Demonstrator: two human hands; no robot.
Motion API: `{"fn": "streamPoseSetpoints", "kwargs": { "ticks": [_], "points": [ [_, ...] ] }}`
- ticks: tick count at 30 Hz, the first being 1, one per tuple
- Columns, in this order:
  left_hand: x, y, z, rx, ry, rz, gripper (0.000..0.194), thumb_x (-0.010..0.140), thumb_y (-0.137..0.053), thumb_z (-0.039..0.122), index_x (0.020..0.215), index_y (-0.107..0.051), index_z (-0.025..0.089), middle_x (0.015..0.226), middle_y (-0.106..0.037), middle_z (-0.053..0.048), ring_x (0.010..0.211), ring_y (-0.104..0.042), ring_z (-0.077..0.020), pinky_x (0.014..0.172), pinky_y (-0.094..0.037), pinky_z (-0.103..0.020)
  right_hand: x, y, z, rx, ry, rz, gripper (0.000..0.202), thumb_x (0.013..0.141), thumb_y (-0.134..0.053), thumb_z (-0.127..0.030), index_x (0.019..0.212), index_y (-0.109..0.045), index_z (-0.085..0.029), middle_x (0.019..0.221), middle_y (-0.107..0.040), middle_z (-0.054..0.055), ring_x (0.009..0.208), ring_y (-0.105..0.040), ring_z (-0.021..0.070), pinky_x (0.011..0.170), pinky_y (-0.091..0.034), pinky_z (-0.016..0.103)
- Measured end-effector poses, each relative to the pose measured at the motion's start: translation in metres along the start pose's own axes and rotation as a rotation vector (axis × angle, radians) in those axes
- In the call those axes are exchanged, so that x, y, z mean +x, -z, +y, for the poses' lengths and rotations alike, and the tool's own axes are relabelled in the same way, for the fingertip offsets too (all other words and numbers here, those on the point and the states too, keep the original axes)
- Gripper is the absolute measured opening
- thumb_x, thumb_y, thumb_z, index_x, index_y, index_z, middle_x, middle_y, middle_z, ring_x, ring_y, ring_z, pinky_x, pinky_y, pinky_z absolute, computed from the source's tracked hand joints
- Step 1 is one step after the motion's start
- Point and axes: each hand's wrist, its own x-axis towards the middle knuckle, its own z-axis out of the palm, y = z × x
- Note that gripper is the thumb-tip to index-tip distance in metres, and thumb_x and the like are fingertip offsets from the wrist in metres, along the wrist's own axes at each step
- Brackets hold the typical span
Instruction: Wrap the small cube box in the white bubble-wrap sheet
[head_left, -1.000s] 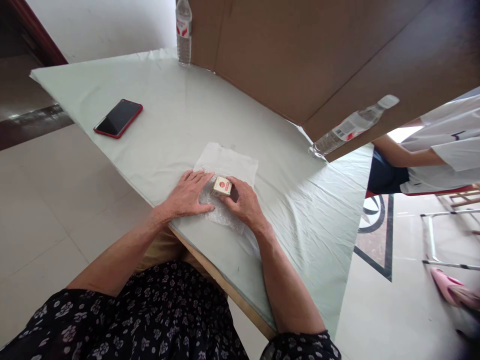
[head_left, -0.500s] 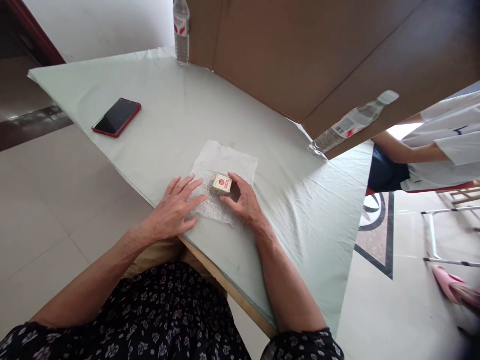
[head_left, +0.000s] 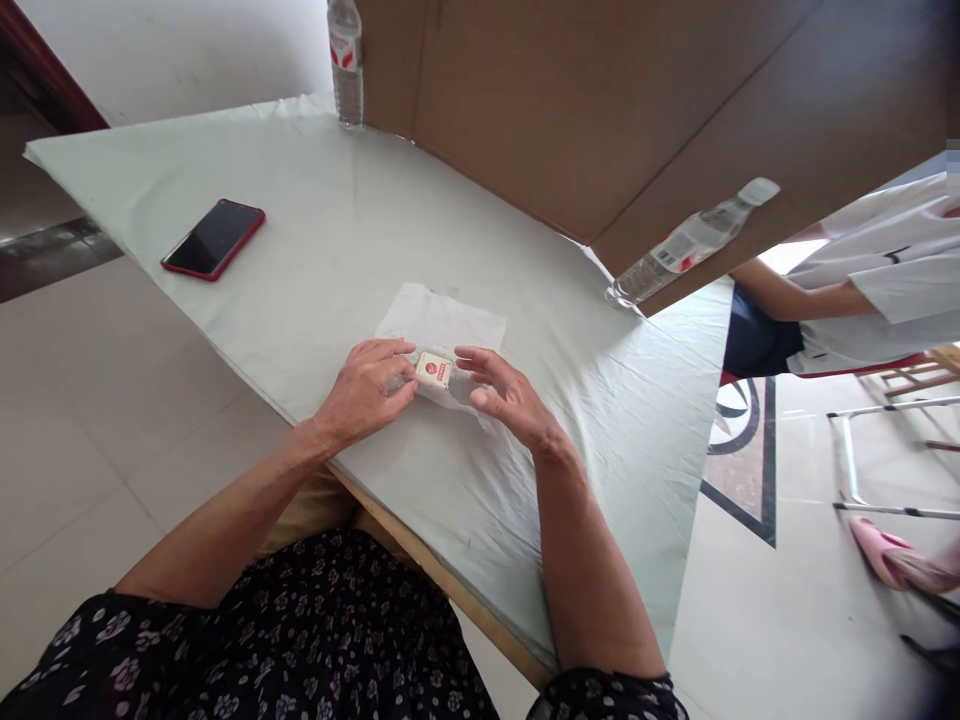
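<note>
A small cream box [head_left: 434, 371] with a red emblem and red lettering lies on a sheet of clear bubble wrap [head_left: 442, 320] on the table. At its left side my left hand [head_left: 370, 385] has its thumb and fingers closed on the near left edge of the wrap, which is raised against the box. To the right of the box is my right hand [head_left: 512, 395], its fingers and thumb spread apart. Its fingertips are close to the box's right side, over the wrap; whether they touch it I cannot tell.
A phone in a red case [head_left: 214, 240] lies at the left of the cloth-covered table [head_left: 300, 190]. Brown cardboard panels [head_left: 540, 110] stand at the back, with one water bottle [head_left: 346, 65] upright and another water bottle [head_left: 690, 245] tilted. A seated person [head_left: 840, 290] is at the right.
My left hand has moved in from beside the box and closed on the wrap. The wrap's near edge has come up toward the box. My right hand has opened away from the box.
</note>
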Motion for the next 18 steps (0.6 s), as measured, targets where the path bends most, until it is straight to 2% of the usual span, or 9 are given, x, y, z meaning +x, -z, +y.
{"fn": "streamPoseSetpoints", "kwargs": {
  "ticks": [3, 5, 6, 8, 12, 15, 18],
  "points": [
    [0.013, -0.001, 0.002, -0.117, 0.120, -0.048, 0.011, 0.084, -0.058, 0.028, 0.079, -0.065, 0.021, 0.117, -0.075, -0.009, 0.106, -0.069, -0.0257, 0.090, -0.055, -0.040, -0.003, 0.001, -0.008, -0.140, 0.017, 0.003, 0.067, 0.075, -0.076, -0.062, 0.131, -0.059, -0.029, 0.142, -0.060, 0.010, 0.133, -0.057, 0.0307, 0.110, -0.046, 0.050],
    [0.016, -0.001, 0.002, -0.179, 0.184, -0.071, 0.014, 0.084, -0.058, 0.032, 0.078, -0.063, 0.021, 0.115, -0.076, -0.009, 0.094, -0.070, -0.0237, 0.074, -0.055, -0.034, -0.002, -0.005, -0.008, -0.225, 0.041, 0.048, 0.050, 0.076, -0.079, -0.052, 0.116, -0.065, -0.027, 0.141, -0.062, 0.010, 0.130, -0.059, 0.0294, 0.109, -0.046, 0.048],
    [0.016, -0.001, 0.001, -0.203, 0.201, -0.079, 0.015, 0.084, -0.058, 0.033, 0.077, -0.063, 0.021, 0.114, -0.076, -0.009, 0.092, -0.070, -0.0232, 0.072, -0.055, -0.033, -0.001, -0.009, -0.006, -0.247, 0.055, 0.082, 0.036, 0.079, -0.077, -0.046, 0.106, -0.066, -0.025, 0.139, -0.063, 0.010, 0.129, -0.060, 0.0281, 0.109, -0.046, 0.046],
    [0.015, 0.000, -0.001, -0.247, 0.197, -0.084, 0.014, 0.083, -0.060, 0.034, 0.078, -0.063, 0.021, 0.118, -0.075, -0.009, 0.099, -0.070, -0.0238, 0.080, -0.055, -0.034, 0.002, -0.017, -0.002, -0.238, 0.077, 0.155, 0.014, 0.085, -0.070, -0.036, 0.090, -0.065, -0.024, 0.133, -0.067, 0.009, 0.124, -0.063, 0.0253, 0.107, -0.047, 0.044],
    [0.015, 0.002, -0.007, -0.301, 0.134, -0.096, 0.013, 0.081, -0.066, 0.033, 0.080, -0.065, 0.020, 0.135, -0.068, -0.011, 0.124, -0.063, -0.0269, 0.105, -0.048, -0.041, 0.008, -0.028, 0.007, -0.129, 0.067, 0.235, 0.012, 0.087, -0.065, -0.033, 0.080, -0.063, -0.024, 0.122, -0.073, 0.007, 0.116, -0.067, 0.0234, 0.104, -0.048, 0.042],
    [0.020, 0.001, -0.008, -0.363, 0.169, -0.127, 0.014, 0.083, -0.064, 0.033, 0.077, -0.065, 0.020, 0.135, -0.068, -0.010, 0.125, -0.063, -0.0268, 0.105, -0.048, -0.041, 0.010, -0.032, 0.009, -0.057, 0.015, 0.281, 0.016, 0.086, -0.066, -0.037, 0.077, -0.064, -0.023, 0.118, -0.075, 0.007, 0.111, -0.069, 0.0241, 0.101, -0.050, 0.042],
    [0.025, -0.002, -0.006, -0.468, 0.238, -0.152, 0.018, 0.084, -0.064, 0.035, 0.076, -0.064, 0.020, 0.123, -0.074, -0.009, 0.113, -0.068, -0.0247, 0.098, -0.051, -0.038, 0.011, -0.035, 0.009, -0.014, -0.025, 0.321, 0.018, 0.084, -0.067, -0.038, 0.076, -0.065, -0.022, 0.115, -0.076, 0.007, 0.104, -0.071, 0.0239, 0.092, -0.053, 0.039]
  ]
}}
